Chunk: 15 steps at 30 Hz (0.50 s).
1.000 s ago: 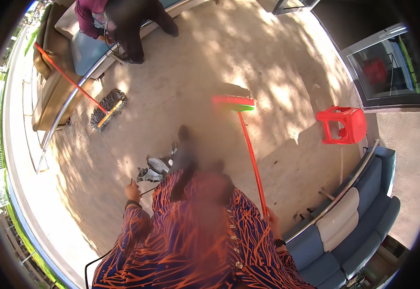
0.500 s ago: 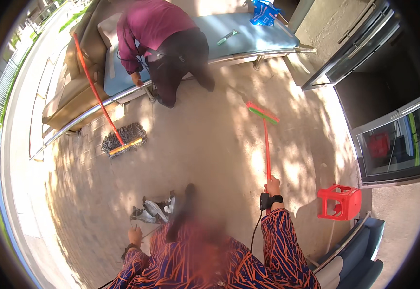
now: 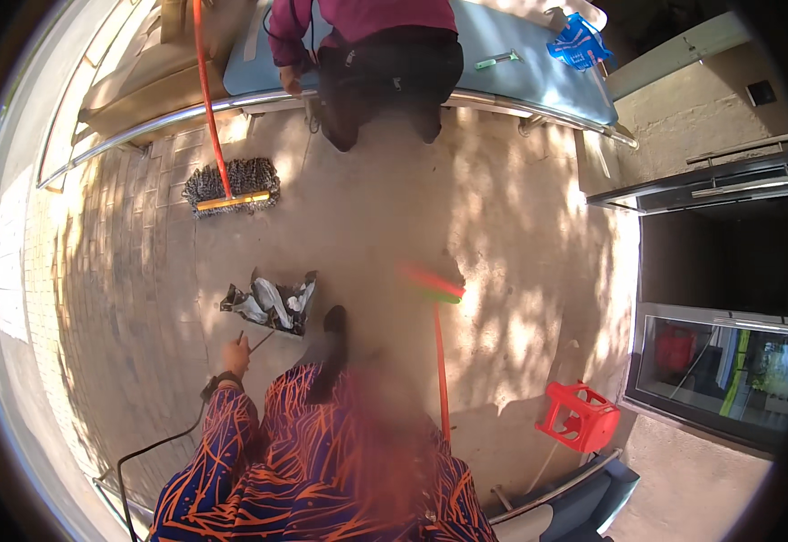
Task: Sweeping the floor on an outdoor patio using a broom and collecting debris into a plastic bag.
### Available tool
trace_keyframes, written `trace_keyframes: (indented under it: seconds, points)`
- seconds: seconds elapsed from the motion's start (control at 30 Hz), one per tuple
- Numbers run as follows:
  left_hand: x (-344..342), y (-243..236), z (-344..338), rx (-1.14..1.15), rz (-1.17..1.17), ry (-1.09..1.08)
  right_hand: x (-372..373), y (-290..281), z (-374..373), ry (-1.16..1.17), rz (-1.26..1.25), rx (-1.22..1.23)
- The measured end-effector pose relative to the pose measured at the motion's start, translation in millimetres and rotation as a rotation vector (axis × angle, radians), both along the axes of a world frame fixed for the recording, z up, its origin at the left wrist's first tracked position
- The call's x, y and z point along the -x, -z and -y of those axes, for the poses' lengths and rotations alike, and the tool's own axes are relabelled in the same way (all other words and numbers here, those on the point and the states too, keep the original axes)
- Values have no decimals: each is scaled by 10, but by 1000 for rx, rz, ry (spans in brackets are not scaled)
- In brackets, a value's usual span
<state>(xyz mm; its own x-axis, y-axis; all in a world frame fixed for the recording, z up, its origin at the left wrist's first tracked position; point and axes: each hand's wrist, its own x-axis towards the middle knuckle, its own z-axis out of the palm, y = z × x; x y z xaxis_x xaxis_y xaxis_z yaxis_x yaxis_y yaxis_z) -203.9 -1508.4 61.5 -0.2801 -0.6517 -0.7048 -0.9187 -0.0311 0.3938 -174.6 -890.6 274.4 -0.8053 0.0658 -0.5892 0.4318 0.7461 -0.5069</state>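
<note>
My left hand (image 3: 234, 356) is closed around a thin dark handle that slants toward a dark scoop, probably a dustpan (image 3: 296, 322). Crumpled grey and whitish litter (image 3: 269, 296) lies in it. To the right, a broom's orange-red stick (image 3: 442, 370) runs up from my right sleeve (image 3: 455, 492) to a red and green head (image 3: 443, 287), blurred by motion, on the floor. My right hand does not show. My dark shoe (image 3: 335, 327) is just right of the scoop.
A mop (image 3: 236, 185) with a red stick leans on a metal-railed blue bench (image 3: 340, 90). A person in a maroon top (image 3: 394, 20) stands there. A blue bag (image 3: 579, 41) and green-handled tool (image 3: 499, 60) lie on the bench. A red stool (image 3: 583, 417) stands right, near glass doors (image 3: 728, 361).
The broom head has swept nearer and leftward and now blurs. My right hand has gone out of view. The view has shifted; the person in maroon stands more upright.
</note>
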Motion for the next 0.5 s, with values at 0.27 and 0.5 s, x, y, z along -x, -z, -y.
trace_keyframes:
  seconds: [0.27,0.5]
  points:
    - [50,-311,-207,58,-34,-76,1527,386,117,458,172,348]
    - [-426,-624,-669,93,-50,-197,3691,1457,265,274,19,359]
